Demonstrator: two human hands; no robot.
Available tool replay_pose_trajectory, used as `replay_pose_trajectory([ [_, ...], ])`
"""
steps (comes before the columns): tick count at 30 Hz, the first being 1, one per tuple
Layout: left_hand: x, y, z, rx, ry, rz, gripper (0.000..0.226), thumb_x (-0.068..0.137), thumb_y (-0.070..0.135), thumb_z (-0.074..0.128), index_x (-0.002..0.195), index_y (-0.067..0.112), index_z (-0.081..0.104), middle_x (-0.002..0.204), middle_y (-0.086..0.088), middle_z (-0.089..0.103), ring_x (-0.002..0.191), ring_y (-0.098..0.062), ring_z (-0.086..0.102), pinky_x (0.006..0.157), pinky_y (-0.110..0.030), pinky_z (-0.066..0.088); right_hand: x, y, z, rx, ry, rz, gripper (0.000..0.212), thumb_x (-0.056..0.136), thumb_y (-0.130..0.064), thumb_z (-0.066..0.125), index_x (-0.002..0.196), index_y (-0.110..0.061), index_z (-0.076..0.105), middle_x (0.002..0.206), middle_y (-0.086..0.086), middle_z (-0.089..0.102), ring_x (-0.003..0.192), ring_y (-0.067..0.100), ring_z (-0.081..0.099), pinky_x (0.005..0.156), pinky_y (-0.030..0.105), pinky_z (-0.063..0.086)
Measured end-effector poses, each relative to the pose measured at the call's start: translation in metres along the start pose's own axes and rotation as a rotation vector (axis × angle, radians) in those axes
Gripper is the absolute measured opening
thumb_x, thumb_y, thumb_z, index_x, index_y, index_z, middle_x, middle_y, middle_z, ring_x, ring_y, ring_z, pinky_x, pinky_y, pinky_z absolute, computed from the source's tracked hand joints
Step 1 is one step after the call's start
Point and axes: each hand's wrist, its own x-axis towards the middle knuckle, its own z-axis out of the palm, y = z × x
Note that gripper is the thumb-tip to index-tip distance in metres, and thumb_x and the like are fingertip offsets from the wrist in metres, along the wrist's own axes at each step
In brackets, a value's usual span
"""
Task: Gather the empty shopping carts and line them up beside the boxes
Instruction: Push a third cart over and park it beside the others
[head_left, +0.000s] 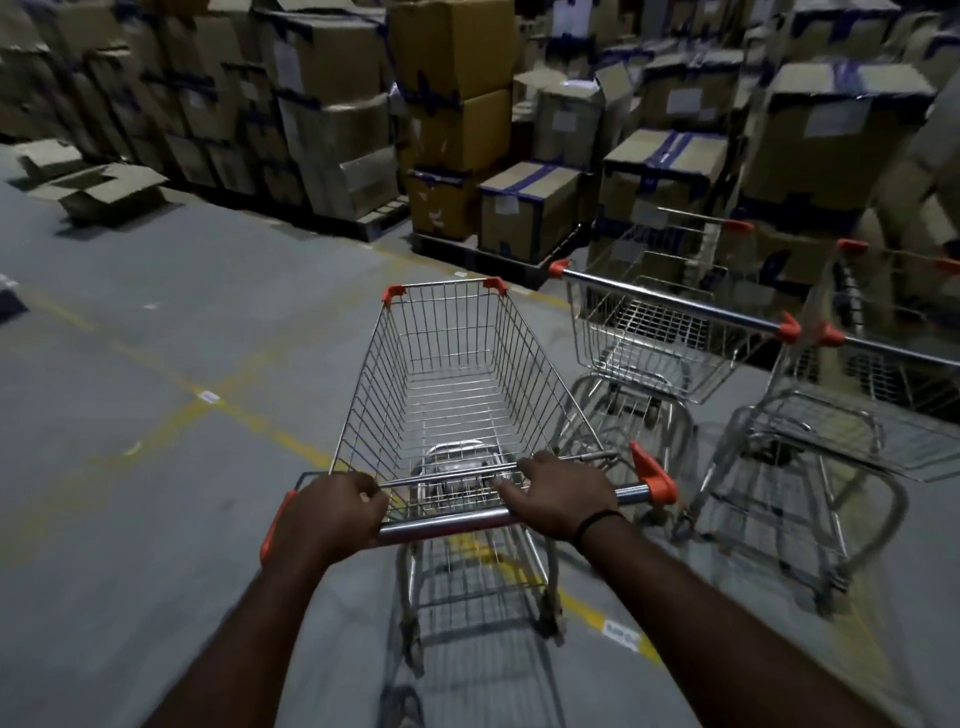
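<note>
My left hand (332, 512) and right hand (561, 493) both clench the handle (447, 522) to steer the cart (452, 374); empty, it stands short of the boxes (457, 104), nose toward them, where two parked carts (665, 332) wait.

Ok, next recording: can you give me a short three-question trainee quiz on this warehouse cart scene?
1. True or false: the cart in the person's hands has goods in it.
2. How many other carts stand to its right? A none, B two, C five.
3. Fill in: the left hand and right hand both hold the cart's ____.

Key: 1 false, the basket is empty. 2 B. 3 handle.
</note>
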Motion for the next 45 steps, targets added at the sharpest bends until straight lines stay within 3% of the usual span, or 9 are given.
replay_pose_trajectory([
  [3,0.056,-0.015,-0.007,0.0,-0.008,0.025,0.03,0.087,0.055,0.056,0.1,0.035,0.073,0.103,0.0,0.075,0.106,-0.024,0.065,0.09,-0.034,0.05,0.049,-0.014,-0.003,-0.01,0.008,0.043,0.087,0.08,-0.08,0.012,0.135,-0.028,0.056,0.134,0.001,0.057,0.117,0.028,0.06,0.093,0.042,0.046],
  [8,0.144,-0.037,-0.026,0.018,-0.034,0.097,0.032,0.089,0.054,0.055,0.1,0.031,0.074,0.104,-0.001,0.074,0.105,-0.023,0.066,0.082,-0.031,0.048,0.122,-0.042,-0.012,0.014,0.0,0.111,0.077,0.087,-0.075,0.019,0.132,-0.026,0.056,0.132,0.002,0.058,0.118,0.026,0.059,0.094,0.039,0.045],
  [17,0.278,-0.058,-0.047,0.076,-0.044,0.177,0.031,0.088,0.048,0.051,0.097,0.027,0.072,0.104,0.002,0.074,0.104,-0.023,0.066,0.09,-0.035,0.047,0.221,-0.074,-0.029,0.027,0.002,0.212,0.074,0.091,-0.074,0.023,0.138,-0.025,0.054,0.138,0.002,0.055,0.123,0.027,0.057,0.097,0.04,0.045],
  [26,0.418,-0.041,-0.047,0.064,-0.036,0.253,0.035,0.083,0.051,0.055,0.103,0.031,0.074,0.107,-0.001,0.074,0.104,-0.025,0.067,0.087,-0.033,0.052,0.333,-0.062,-0.046,0.057,0.059,0.328,0.072,0.089,-0.071,0.026,0.125,-0.021,0.064,0.13,0.006,0.061,0.113,0.03,0.062,0.092,0.04,0.047],
  [31,0.499,-0.025,-0.051,0.074,-0.08,0.3,0.038,0.08,0.057,0.05,0.097,0.032,0.073,0.102,0.001,0.074,0.099,-0.024,0.067,0.079,-0.032,0.054,0.396,-0.05,-0.057,0.035,0.06,0.357,0.071,0.093,-0.069,0.025,0.126,-0.019,0.063,0.131,0.009,0.058,0.115,0.032,0.061,0.092,0.039,0.043],
  [38,0.6,0.001,-0.05,0.052,-0.118,0.311,0.043,0.071,0.058,0.048,0.101,0.039,0.073,0.107,0.006,0.075,0.099,-0.021,0.069,0.082,-0.033,0.055,0.472,-0.032,-0.069,0.074,0.092,0.417,0.073,0.09,-0.068,0.025,0.114,-0.014,0.068,0.131,0.01,0.061,0.108,0.03,0.065,0.085,0.036,0.047],
  [45,0.673,0.027,-0.049,0.042,-0.18,0.328,0.016,0.07,0.05,0.055,0.08,0.046,0.067,0.103,0.009,0.074,0.094,-0.018,0.068,0.079,-0.03,0.055,0.525,-0.016,-0.077,0.072,0.105,0.487,0.071,0.093,-0.067,0.026,0.113,-0.015,0.068,0.132,0.01,0.057,0.106,0.032,0.065,0.085,0.037,0.047],
])
